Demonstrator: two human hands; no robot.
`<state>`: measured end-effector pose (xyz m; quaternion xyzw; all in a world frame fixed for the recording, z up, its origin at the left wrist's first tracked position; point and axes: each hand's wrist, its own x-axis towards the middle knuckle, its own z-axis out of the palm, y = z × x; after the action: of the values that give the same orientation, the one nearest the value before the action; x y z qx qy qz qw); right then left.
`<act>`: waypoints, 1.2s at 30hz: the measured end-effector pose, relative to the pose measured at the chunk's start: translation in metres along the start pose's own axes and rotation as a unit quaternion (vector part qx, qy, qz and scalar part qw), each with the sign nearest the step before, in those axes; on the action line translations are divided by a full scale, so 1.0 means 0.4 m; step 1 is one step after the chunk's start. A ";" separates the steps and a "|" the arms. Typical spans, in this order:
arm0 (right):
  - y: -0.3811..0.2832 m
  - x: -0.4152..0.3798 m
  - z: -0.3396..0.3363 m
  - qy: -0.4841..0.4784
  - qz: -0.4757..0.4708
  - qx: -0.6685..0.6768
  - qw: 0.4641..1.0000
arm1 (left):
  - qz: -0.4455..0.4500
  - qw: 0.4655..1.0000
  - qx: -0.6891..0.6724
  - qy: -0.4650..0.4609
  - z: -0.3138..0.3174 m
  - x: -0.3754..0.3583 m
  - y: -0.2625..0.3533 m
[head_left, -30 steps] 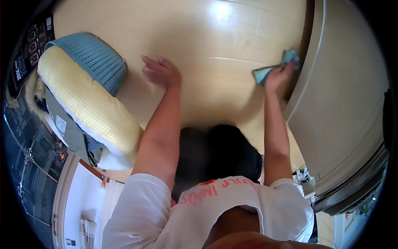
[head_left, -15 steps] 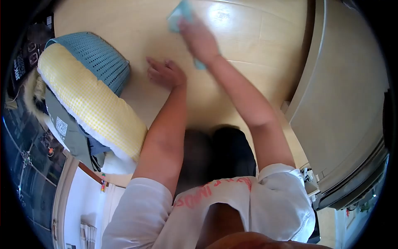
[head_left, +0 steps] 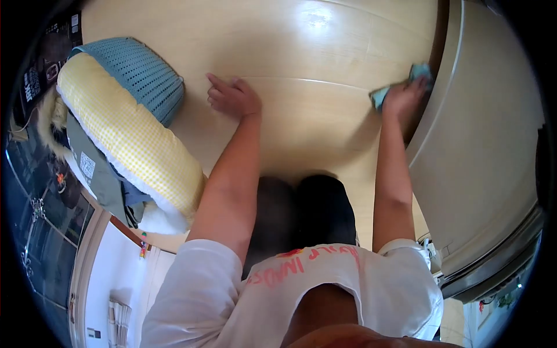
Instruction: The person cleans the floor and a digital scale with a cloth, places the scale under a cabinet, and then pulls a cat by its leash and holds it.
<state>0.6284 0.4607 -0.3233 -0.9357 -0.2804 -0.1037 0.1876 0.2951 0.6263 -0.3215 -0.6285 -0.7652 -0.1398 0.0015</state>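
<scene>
My right hand (head_left: 402, 102) presses a light teal cloth (head_left: 380, 97) to the pale wood-look floor (head_left: 313, 127), close to the dark strip along the right-hand panel. Parts of the cloth stick out on both sides of the fingers. Farther left, my left hand (head_left: 237, 98) rests over the floor with nothing in it. Its index finger points outward and the other fingers are loosely bent. A blue woven basket (head_left: 139, 75) lies a short way to the left of that hand.
Yellow checked padded bedding (head_left: 127, 139) bulges from the basket, with dark green fabric (head_left: 96, 168) beside it. A tall beige panel (head_left: 481, 122) bounds the right side, with a dark brown strip (head_left: 442, 40) at its foot. My dark-clothed knees (head_left: 325, 206) are on the floor.
My right hand has swept the cloth from the upper middle of the floor rightward and down to the edge by the panel. The left hand has stayed almost in place.
</scene>
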 end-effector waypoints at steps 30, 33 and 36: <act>0.127 -0.426 -0.243 -0.062 0.053 0.007 0.997 | 0.036 0.994 -0.078 0.061 0.037 -0.018 -0.039; 0.109 -0.352 -0.144 0.005 0.051 0.015 0.999 | 0.048 0.989 -0.118 0.080 0.034 -0.012 -0.029; -0.025 -0.260 -0.056 0.019 0.071 0.067 0.995 | 0.060 0.978 -0.194 0.037 0.023 -0.025 -0.043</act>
<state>0.5352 0.4088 -0.3311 -0.9364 -0.2161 -0.0884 0.2620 0.2821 0.6158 -0.3358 -0.6561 -0.6837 -0.3084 -0.0839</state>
